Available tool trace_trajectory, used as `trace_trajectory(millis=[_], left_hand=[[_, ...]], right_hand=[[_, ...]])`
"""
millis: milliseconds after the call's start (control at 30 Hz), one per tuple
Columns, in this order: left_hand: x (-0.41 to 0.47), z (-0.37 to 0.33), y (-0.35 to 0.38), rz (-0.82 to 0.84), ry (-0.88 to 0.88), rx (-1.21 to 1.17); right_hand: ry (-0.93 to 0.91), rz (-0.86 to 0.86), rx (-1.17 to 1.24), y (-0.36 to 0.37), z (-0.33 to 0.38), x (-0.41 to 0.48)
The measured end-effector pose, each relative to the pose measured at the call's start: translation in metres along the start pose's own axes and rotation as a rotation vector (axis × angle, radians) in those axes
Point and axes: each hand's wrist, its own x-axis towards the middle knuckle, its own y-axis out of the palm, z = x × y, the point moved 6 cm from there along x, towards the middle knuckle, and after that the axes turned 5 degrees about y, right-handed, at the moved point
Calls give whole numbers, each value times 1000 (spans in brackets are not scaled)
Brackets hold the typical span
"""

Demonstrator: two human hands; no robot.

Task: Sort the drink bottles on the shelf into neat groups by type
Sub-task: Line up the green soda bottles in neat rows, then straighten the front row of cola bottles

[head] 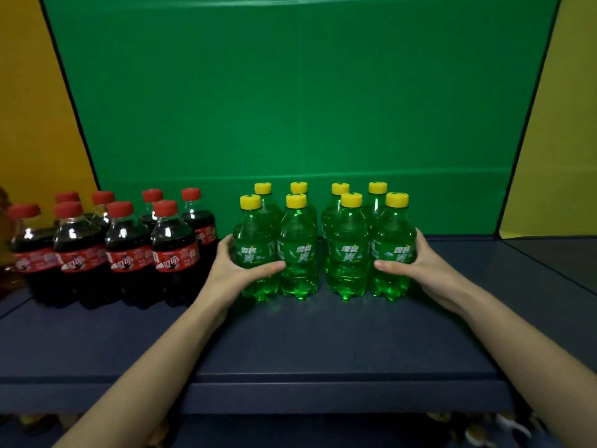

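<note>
Fingers of left hand (240, 270) and right hand (416, 266) curl round the end green bottles (298, 247) at 9 and 3 o'clock (cola bottles (129, 250) beyond 9 o'clock) on shelf (290, 334).

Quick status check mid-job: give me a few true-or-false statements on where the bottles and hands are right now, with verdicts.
1. Eight green bottles stand upright in two rows of four. True.
2. Their caps are red. False: the caps are yellow.
3. The left hand grips the front-left green bottle. True.
4. The other hand rests on a dark bottle. False: the right hand grips the front-right green bottle.
5. The dark drinks stand right of the green group. False: the cola bottles stand to its left.
</note>
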Motion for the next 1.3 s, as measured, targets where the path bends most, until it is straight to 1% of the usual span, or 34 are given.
trace_trajectory(millis=[67,200,367,533,667,800,933,1000,1067,1100,1167,1233,1300], left_hand=[[11,5,1,56,11,-36],[20,7,5,114,60,-90],[19,9,6,121,57,-88],[18,6,10,106,74,-89],[15,2,13,86,103,-65],[15,3,10,80,85,-46],[4,0,4,115,34,6],[-7,-1,-3,120,17,92],[-18,-2,-18,103,46,291],[-26,-5,-26,86,87,404],[-44,-17,-43,12,211,613],[-66,-34,-59,-86,315,821],[-83,-44,-75,-172,388,970]], right_hand=[[1,-16,9,3,0,0],[-3,-55,40,7,1,-2],[-6,-83,73,10,3,-5],[16,-75,81,17,3,-4],[36,-81,37,17,1,-2],[71,-96,-22,18,5,-8],[111,-80,-205,15,19,-25],[125,-164,-437,3,23,-37],[102,-282,-719,-9,33,-54],[76,-325,-812,-12,38,-63],[4,-351,-871,-12,49,-79],[-75,-327,-901,-3,57,-92],[-153,-299,-926,11,64,-101]])
